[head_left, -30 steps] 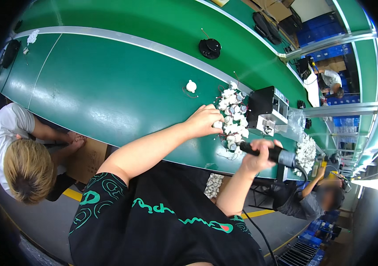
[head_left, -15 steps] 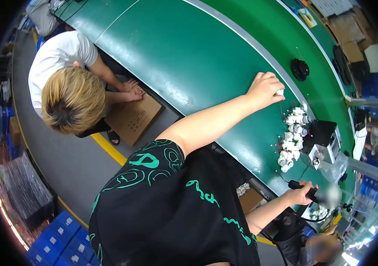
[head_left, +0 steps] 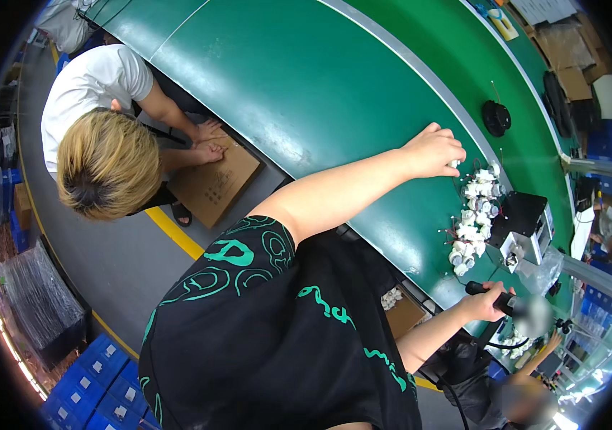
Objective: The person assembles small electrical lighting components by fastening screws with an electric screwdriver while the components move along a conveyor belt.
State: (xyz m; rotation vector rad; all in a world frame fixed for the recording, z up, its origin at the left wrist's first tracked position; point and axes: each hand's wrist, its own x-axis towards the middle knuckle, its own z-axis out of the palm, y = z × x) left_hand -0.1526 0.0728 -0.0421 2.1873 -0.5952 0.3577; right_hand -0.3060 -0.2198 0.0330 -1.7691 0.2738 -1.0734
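My left arm stretches over the green bench [head_left: 299, 100], and my left hand [head_left: 433, 150] is closed round a small white plastic part [head_left: 453, 164], mostly hidden by the fingers. Just beyond it lies a row of white plastic parts [head_left: 474, 218] with round grey pieces and thin wires. Nearer my right side, my right hand [head_left: 486, 301] grips a black electric screwdriver [head_left: 504, 304] by its handle. A thin tip points toward the end of the row. A blurred round patch covers the tool's far end.
A black box with a metal bracket [head_left: 523, 247] stands behind the row, and a round black object [head_left: 496, 118] lies farther back. At left, a person in a white shirt [head_left: 101, 132] leans over a cardboard box [head_left: 216, 183]. Another person [head_left: 528, 398] is at lower right.
My left hand has come slightly nearer the row, still holding the white part. My right hand and the screwdriver have shifted a little up. The person at left has moved slightly left.
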